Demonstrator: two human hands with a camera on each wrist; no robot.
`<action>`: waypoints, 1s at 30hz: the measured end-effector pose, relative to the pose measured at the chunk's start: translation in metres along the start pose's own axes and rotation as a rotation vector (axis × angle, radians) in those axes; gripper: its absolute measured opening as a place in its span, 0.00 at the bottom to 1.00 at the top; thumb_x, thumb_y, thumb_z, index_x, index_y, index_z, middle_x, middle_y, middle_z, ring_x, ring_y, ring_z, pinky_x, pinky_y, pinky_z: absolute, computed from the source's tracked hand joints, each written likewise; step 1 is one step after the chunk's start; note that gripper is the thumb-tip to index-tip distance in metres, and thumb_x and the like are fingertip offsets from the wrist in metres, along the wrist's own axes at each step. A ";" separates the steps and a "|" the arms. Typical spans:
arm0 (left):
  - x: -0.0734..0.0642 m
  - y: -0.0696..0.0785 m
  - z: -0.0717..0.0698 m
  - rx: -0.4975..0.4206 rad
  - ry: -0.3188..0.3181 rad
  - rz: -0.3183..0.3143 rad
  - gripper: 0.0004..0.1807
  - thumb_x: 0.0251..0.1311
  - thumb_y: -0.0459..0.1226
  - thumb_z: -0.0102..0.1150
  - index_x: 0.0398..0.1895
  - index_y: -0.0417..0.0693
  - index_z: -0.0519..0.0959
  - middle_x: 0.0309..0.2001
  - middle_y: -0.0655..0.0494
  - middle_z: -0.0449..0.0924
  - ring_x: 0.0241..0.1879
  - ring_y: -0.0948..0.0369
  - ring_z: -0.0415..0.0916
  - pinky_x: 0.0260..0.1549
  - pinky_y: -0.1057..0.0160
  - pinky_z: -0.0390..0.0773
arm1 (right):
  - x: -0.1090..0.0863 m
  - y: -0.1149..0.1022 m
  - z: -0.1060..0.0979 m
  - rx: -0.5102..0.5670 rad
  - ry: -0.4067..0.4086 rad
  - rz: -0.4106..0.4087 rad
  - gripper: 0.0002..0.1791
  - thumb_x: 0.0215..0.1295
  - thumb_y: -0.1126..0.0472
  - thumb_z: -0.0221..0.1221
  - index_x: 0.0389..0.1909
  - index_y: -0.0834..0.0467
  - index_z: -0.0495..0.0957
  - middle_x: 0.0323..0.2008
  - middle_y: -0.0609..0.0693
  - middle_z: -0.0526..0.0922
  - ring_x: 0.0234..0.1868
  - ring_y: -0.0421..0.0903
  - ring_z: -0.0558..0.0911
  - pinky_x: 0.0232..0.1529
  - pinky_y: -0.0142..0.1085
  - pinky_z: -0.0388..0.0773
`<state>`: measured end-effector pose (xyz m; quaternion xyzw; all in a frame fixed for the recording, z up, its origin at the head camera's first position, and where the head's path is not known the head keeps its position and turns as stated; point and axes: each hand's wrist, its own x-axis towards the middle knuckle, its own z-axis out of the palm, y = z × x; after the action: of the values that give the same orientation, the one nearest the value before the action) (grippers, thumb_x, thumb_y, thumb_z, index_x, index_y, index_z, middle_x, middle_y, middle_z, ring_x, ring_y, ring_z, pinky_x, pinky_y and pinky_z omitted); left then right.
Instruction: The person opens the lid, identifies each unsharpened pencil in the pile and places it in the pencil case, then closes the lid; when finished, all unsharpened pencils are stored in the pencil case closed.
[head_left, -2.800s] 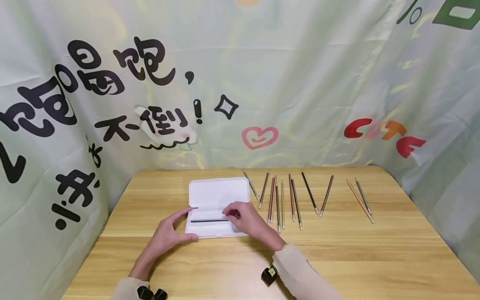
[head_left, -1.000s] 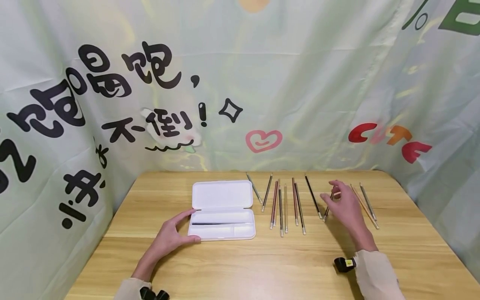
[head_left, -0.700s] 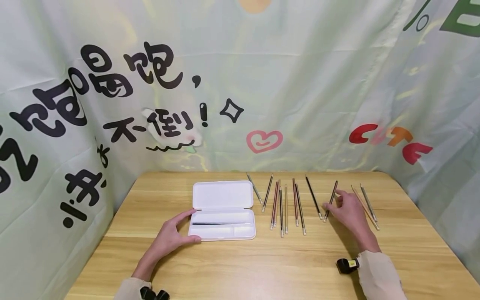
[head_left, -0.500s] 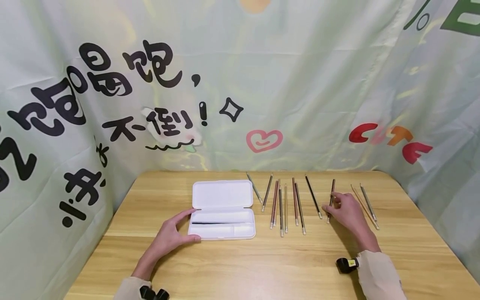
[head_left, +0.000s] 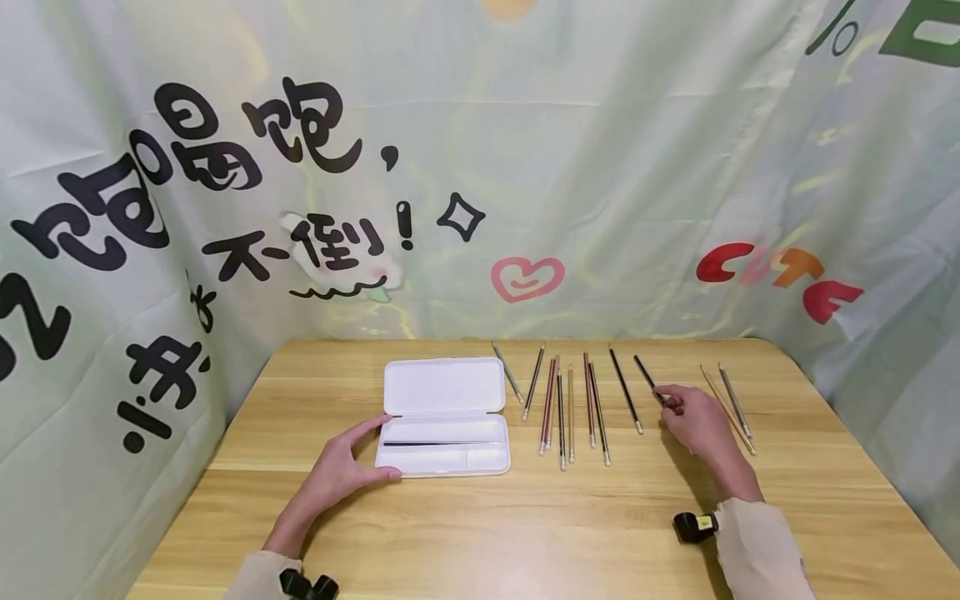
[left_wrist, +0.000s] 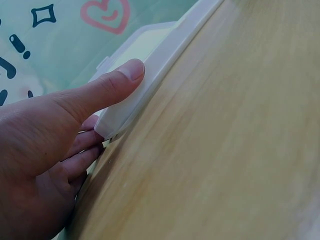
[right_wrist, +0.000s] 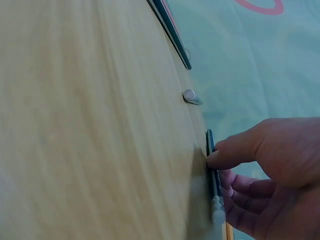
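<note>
The white pencil case point(head_left: 444, 385) lies with its lid swung back, and a dark pencil point(head_left: 423, 443) rests in its long compartment. At its left end, my left hand point(head_left: 341, 471) holds the case, thumb on the front wall and fingers round the corner, as the left wrist view shows on the case wall point(left_wrist: 150, 85). Farther right, my right hand point(head_left: 697, 421) pinches a black pencil point(head_left: 645, 369) between thumb and fingers. In the right wrist view the same pencil point(right_wrist: 210, 142) shows its eraser end below the thumb.
Between the case and my right hand, several pencils lie spread, among them a yellowish pencil point(head_left: 572, 417) and a black pencil point(head_left: 626, 387). A tan pencil point(head_left: 727, 410) and a grey pencil point(head_left: 735, 396) lie just right of that hand. A printed cloth point(head_left: 600, 192) hangs behind the wooden table point(head_left: 510, 542).
My right hand has left the case, reached right and taken hold of the black pencil, whose far end has swung to the left. The left hand has stayed at the case.
</note>
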<state>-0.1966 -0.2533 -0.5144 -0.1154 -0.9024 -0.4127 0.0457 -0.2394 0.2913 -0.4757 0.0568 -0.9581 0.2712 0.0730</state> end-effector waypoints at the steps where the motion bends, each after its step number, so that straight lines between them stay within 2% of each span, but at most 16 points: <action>1: 0.000 0.000 0.000 -0.004 -0.001 0.001 0.47 0.29 0.58 0.75 0.61 0.64 0.71 0.61 0.60 0.69 0.62 0.55 0.63 0.59 0.45 0.63 | 0.000 0.000 0.000 -0.015 0.015 -0.008 0.20 0.58 0.69 0.54 0.53 0.65 0.75 0.33 0.55 0.81 0.26 0.46 0.78 0.16 0.35 0.68; 2: 0.000 0.000 0.000 -0.007 -0.002 0.004 0.47 0.29 0.58 0.75 0.61 0.64 0.71 0.61 0.59 0.69 0.62 0.55 0.63 0.59 0.45 0.63 | 0.000 0.000 0.000 -0.029 0.030 -0.017 0.20 0.57 0.69 0.54 0.53 0.64 0.76 0.32 0.54 0.81 0.27 0.46 0.78 0.18 0.35 0.67; 4: -0.001 0.001 0.001 -0.010 -0.004 0.009 0.47 0.29 0.58 0.75 0.61 0.63 0.71 0.61 0.59 0.68 0.62 0.55 0.63 0.58 0.46 0.63 | -0.001 0.000 0.001 -0.041 0.054 -0.026 0.20 0.57 0.69 0.54 0.52 0.64 0.77 0.29 0.51 0.80 0.24 0.45 0.76 0.19 0.34 0.65; 8: -0.001 0.001 0.001 -0.009 -0.008 0.019 0.47 0.29 0.58 0.75 0.61 0.63 0.70 0.61 0.59 0.68 0.61 0.55 0.63 0.58 0.46 0.64 | -0.003 -0.001 -0.002 0.011 0.073 -0.016 0.20 0.59 0.70 0.51 0.54 0.62 0.75 0.31 0.54 0.79 0.19 0.44 0.71 0.15 0.33 0.63; 10: -0.001 0.000 0.001 -0.009 -0.007 0.020 0.47 0.29 0.58 0.75 0.61 0.64 0.70 0.61 0.60 0.68 0.61 0.55 0.63 0.58 0.46 0.64 | -0.003 -0.003 -0.005 0.059 0.079 -0.013 0.20 0.60 0.70 0.50 0.55 0.63 0.74 0.35 0.57 0.79 0.22 0.46 0.74 0.13 0.33 0.66; 15: 0.000 0.000 0.001 -0.008 -0.003 0.017 0.47 0.29 0.58 0.75 0.61 0.64 0.71 0.61 0.59 0.69 0.61 0.55 0.63 0.58 0.46 0.63 | -0.001 -0.009 -0.011 0.131 0.113 -0.023 0.19 0.59 0.70 0.52 0.52 0.64 0.75 0.38 0.59 0.78 0.34 0.52 0.78 0.20 0.33 0.73; 25: 0.000 0.000 0.000 -0.018 -0.001 0.008 0.47 0.29 0.58 0.75 0.61 0.63 0.70 0.62 0.59 0.68 0.62 0.54 0.62 0.59 0.45 0.62 | 0.003 -0.014 -0.004 0.172 0.182 -0.095 0.11 0.61 0.68 0.56 0.44 0.59 0.79 0.34 0.56 0.81 0.31 0.48 0.77 0.19 0.31 0.71; 30: 0.000 0.000 -0.001 -0.018 -0.004 0.007 0.47 0.29 0.57 0.75 0.61 0.63 0.71 0.61 0.59 0.68 0.62 0.54 0.63 0.59 0.45 0.62 | 0.002 -0.019 0.001 0.195 0.178 -0.070 0.10 0.64 0.67 0.55 0.44 0.59 0.80 0.36 0.55 0.81 0.32 0.47 0.75 0.17 0.32 0.71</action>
<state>-0.1963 -0.2539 -0.5139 -0.1196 -0.8982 -0.4206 0.0444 -0.2389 0.2745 -0.4662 0.0725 -0.9145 0.3641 0.1611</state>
